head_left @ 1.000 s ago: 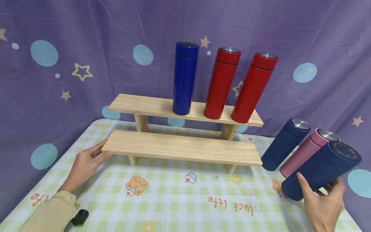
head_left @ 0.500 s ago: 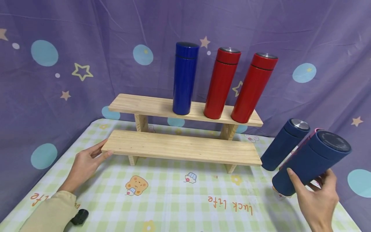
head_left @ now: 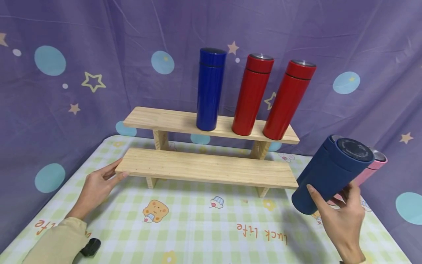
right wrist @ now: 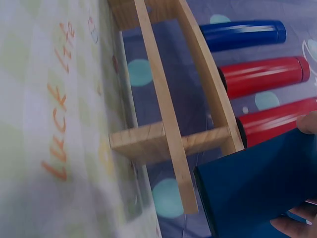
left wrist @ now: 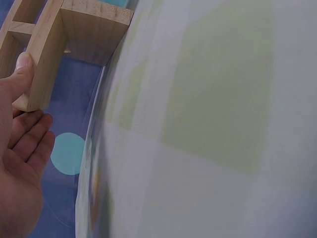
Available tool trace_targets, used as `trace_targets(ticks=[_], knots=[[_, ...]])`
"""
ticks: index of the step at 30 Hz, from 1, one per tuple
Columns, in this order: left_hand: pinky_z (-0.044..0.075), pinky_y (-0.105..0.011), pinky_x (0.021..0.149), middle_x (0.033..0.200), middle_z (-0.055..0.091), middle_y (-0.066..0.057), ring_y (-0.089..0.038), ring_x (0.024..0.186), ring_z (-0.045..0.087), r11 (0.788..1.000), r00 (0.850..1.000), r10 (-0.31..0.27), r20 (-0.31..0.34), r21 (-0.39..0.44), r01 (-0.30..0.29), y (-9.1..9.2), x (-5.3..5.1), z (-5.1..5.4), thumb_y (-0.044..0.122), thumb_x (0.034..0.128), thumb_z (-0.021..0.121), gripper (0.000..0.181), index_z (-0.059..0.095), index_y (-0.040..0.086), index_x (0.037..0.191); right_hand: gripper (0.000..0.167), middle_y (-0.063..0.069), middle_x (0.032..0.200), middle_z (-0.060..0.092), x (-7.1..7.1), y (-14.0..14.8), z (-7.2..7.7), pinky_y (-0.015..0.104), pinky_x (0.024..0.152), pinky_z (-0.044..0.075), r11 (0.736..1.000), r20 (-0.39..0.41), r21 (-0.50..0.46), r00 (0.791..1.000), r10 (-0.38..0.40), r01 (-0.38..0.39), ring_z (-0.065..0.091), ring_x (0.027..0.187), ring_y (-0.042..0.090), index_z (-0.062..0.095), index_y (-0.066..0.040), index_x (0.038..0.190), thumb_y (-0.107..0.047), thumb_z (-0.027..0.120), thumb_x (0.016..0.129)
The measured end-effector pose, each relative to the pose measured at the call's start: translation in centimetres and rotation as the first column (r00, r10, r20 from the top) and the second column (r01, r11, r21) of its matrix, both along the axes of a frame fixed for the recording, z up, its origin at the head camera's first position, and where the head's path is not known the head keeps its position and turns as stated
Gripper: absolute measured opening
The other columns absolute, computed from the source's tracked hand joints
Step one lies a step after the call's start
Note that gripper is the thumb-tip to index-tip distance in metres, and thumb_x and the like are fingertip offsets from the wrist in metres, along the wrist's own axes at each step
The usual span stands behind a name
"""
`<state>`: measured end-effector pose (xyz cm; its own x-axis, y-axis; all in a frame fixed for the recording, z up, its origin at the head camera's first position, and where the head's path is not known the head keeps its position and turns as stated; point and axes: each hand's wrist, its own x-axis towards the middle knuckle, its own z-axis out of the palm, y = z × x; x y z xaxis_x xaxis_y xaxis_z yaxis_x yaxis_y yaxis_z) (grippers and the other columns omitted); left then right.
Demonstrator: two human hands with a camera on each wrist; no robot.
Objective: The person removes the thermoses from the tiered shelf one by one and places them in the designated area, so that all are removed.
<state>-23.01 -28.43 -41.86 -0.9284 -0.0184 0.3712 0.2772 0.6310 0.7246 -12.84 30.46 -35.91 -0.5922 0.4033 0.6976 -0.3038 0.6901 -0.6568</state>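
Note:
My right hand [head_left: 344, 216] grips a dark blue bottle [head_left: 324, 178] around its lower part, tilted with its top to the right, just right of the lower shelf board [head_left: 207, 167]. In the right wrist view the same dark blue bottle [right wrist: 262, 183] is in front of the shelf's end. My left hand [head_left: 97, 187] holds the left end of the lower board, thumb on top and fingers beneath; the left wrist view shows its thumb against the wood [left wrist: 47, 59]. Behind the held bottle are a pink bottle [head_left: 370, 170] and another dark blue bottle, mostly hidden.
On the upper board [head_left: 158, 119] stand a bright blue bottle [head_left: 211, 91] and two red bottles [head_left: 252, 97], [head_left: 288, 102]. A small black object [head_left: 90, 247] lies by my left sleeve. A purple curtain [head_left: 132, 47] hangs behind the checked tablecloth [head_left: 197, 227].
My right hand has carried the dark blue bottle left and slightly up, from before the pink bottle to before the other dark blue one. My left hand has stayed in place.

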Motion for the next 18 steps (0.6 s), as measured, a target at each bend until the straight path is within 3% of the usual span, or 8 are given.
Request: trace_targets(ticks=[8,15,18], knots=[[0.041,-0.001,0.076,0.136,0.056,-0.035,-0.052,0.12,0.058,1.0,1.0,0.0,0.003,-0.003,0.0,0.0,0.0,-0.1,0.033,0.1017,0.071,0.065,0.048,0.0,0.153,0.075,-0.015,0.108,0.062,-1.2,-2.0,0.1,0.007,0.076,0.049,0.995,-0.041,0.037,0.995,0.094,-0.093,0.063,0.089,-0.001,0.057,0.006,0.138,0.01,0.089,0.07],[0.041,-0.001,0.076,0.136,0.056,-0.035,-0.053,0.12,0.058,1.0,1.0,-0.002,-0.001,0.001,0.002,0.0,0.0,-0.1,0.032,0.1016,0.071,0.065,0.048,-0.001,0.153,0.08,-0.011,0.116,0.062,-2.3,-3.7,0.2,0.01,0.077,0.049,0.982,-0.067,0.05,0.98,0.185,-0.182,0.064,0.095,0.003,0.055,0.003,0.143,0.011,0.089,0.071],[0.041,-0.001,0.077,0.136,0.057,-0.035,-0.053,0.12,0.059,1.0,1.0,0.0,-0.003,0.0,0.0,0.0,0.0,-0.1,0.032,0.1015,0.071,0.065,0.048,-0.001,0.152,0.08,-0.003,0.116,0.065,-2.5,-4.5,0.3,0.01,0.079,0.049,0.978,-0.057,0.064,0.978,0.203,-0.199,0.064,0.097,0.001,0.054,0.0,0.145,0.009,0.088,0.073]])
